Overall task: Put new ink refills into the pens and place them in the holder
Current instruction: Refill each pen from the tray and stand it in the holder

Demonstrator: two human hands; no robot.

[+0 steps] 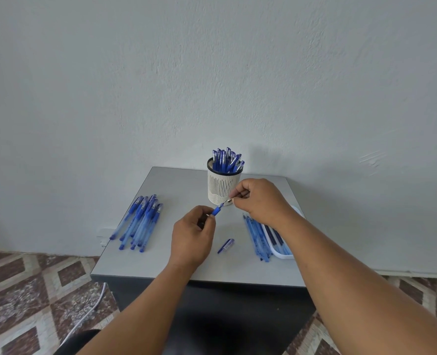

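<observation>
Head view. Your left hand (193, 233) is curled round the blue grip end of a pen (217, 210), held above the middle of the table (161, 267). Your right hand (257, 198) pinches the metal tip piece (229, 200) at the pen's front end, fingers closed on it; whether the tip is going on or coming off, you cannot tell from here.

A loose cap (226, 245) lies on the table just below your left hand, probably this pen's.

The holder (221, 187), white and slotted, stands at the far side of the table, already packed with a good number of capped pens (227, 158). That part looks well advanced.

Still to do: a pile of pens (139, 221) lies at the left side of the table, well apart from the holder. At the right, a row of refills (255, 237) lies beside a white tray (280, 253) that holds more; your right forearm hides part of the tray.

Judging by the two heaps, you are perhaps around the midpoint, with this pen yet to be capped and dropped in.
</observation>
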